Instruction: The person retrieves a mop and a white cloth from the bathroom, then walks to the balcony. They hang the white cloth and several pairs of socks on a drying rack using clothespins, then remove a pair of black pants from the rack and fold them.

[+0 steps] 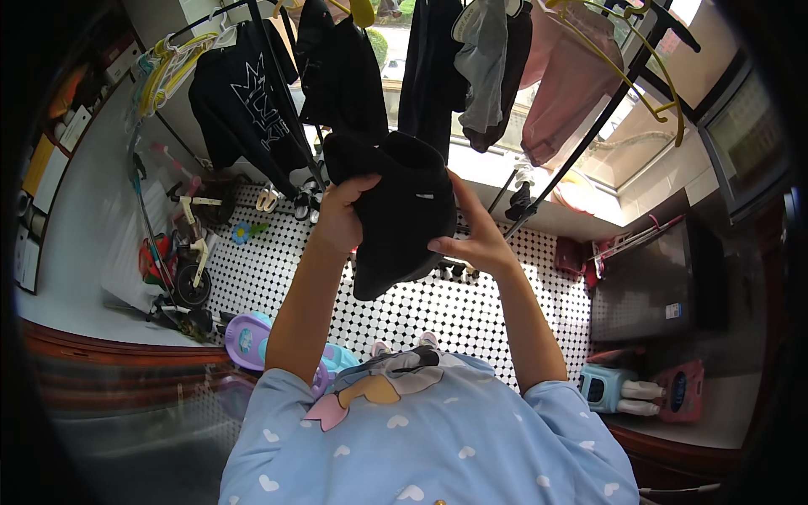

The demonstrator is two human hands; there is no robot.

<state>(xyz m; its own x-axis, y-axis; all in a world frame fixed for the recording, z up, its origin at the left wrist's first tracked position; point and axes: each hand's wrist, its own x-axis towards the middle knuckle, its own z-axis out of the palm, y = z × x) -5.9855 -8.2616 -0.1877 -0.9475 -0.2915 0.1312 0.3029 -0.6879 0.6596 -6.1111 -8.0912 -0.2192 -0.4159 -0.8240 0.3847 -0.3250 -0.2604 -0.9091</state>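
black garment point(396, 215) | both hands gripping | over black-white tiled floor point(471, 311), drying rack point(581, 143)

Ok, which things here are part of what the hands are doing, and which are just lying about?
In hand: black garment, held by left hand and right hand; hanging clothes; drying rack.

Lying about: small bike, purple potty, slippers.

Garment point(400, 215) between both hands, below hanging clothes point(471, 76).
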